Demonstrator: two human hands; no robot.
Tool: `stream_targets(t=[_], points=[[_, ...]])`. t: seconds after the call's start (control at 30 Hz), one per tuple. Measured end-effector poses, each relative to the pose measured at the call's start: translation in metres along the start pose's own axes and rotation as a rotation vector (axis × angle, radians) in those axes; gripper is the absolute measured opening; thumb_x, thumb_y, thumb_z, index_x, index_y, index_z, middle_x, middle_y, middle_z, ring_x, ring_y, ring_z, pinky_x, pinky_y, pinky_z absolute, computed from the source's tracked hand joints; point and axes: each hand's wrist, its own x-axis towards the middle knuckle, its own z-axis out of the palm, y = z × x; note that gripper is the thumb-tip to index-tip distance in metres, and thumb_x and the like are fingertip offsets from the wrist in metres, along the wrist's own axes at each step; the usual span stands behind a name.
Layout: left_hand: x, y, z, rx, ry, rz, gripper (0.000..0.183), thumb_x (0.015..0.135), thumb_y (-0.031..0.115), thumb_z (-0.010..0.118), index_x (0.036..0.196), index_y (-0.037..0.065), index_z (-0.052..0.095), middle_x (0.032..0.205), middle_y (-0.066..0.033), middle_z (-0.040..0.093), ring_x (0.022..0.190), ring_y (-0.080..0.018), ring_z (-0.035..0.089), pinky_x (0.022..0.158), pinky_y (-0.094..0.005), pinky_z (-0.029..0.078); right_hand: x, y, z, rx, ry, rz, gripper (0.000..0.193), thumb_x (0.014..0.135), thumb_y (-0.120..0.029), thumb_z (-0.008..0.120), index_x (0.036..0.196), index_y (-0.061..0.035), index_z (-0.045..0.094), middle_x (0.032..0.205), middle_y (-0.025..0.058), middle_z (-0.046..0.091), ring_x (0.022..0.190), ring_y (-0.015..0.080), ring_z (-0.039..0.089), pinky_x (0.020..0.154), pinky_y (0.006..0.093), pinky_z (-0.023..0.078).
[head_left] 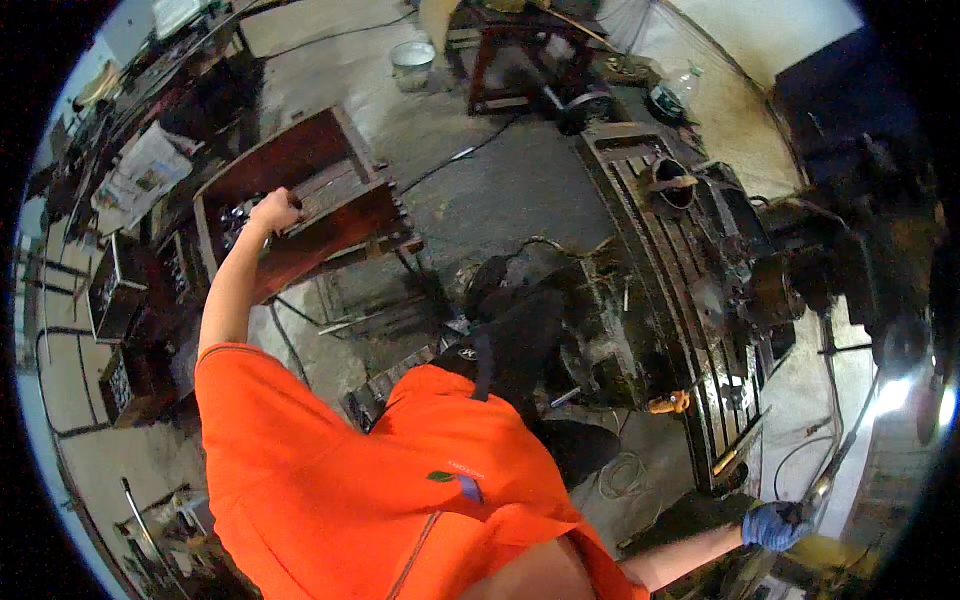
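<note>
Orange shirt (350, 470): nearest of all, filling the lower middle, the worker leaning over with both arms spread wide.
Left hand (275, 211): bare, stretched forward and down into the tray, fingers bent; their tips are hidden from me, so I can't tell whether they've got hold of anything.
Metal parts (235, 220): small, shiny ones, heaped in the tray's left end, right beside that hand.
Red-brown tray (345, 232): deep-sided and box-like, with part of its floor showing to the right of the hand.
Right hand (773, 526): in a blue glove, well out to the side, at the lower end of a dark lever (845, 450); fingers look curled, but I can't tell if they grip it.
Slotted machine table (690, 270): long, dark and oily, running along the worker's right, an orange-handled piece (668, 402) at its near edge.
Lamp (892, 396): glaring, beyond the glove.
Clear bottle (680, 88): past the table's far end.
Bucket (412, 62): pale, on the floor farther off.
</note>
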Motion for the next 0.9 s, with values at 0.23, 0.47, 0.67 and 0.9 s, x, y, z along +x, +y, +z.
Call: stream_targets(t=[0.23,0.47,0.67,0.9], points=[[0.112,-0.062,0.097,0.02,-0.136,0.321,0.029,0.075,0.018,0.049,0.098,0.0,0.057,0.097,-0.0238,0.058,0.094,-0.0382,0.054,0.079,-0.0418,0.042,0.011,-0.007,0.008,0.481,-0.053,0.296,0.017,0.073,-0.001,0.057,0.089,0.0022,0.062,0.087,0.0103,0.062,0.072,0.0193,0.057,0.064,0.0302,0.046],[0.124,-0.038,0.094,0.164,-0.146,0.237,0.028,0.076,0.018,0.049,0.098,0.001,0.056,0.098,-0.0224,0.058,0.093,-0.0375,0.054,0.079,-0.0415,0.042,0.028,0.002,0.012,1.133,0.009,0.476,0.036,0.09,-0.021,0.034,0.093,0.0047,0.058,0.096,0.0148,0.06,0.091,0.0236,0.056,0.088,0.0376,0.041],[0.125,-0.041,0.093,0.209,-0.145,0.199,0.027,0.077,0.018,0.049,0.098,0.002,0.056,0.098,-0.0212,0.058,0.093,-0.0369,0.054,0.079,-0.0413,0.042,0.047,-0.001,0.004,1.06,0.027,0.642,0.035,0.089,-0.025,0.036,0.076,0.0027,0.052,0.091,0.0163,0.059,0.089,0.0267,0.054,0.089,0.0404,0.037],[0.131,-0.056,0.104,0.223,-0.145,0.179,0.026,0.078,0.018,0.049,0.098,0.003,0.056,0.098,-0.0198,0.058,0.093,-0.0362,0.054,0.079,-0.041,0.042,0.061,0.01,0.001,1.148,-0.023,0.595,0.036,0.089,-0.028,0.037,0.079,0.0021,0.055,0.091,0.0167,0.06,0.09,0.0265,0.055,0.09,0.0427,0.036]])
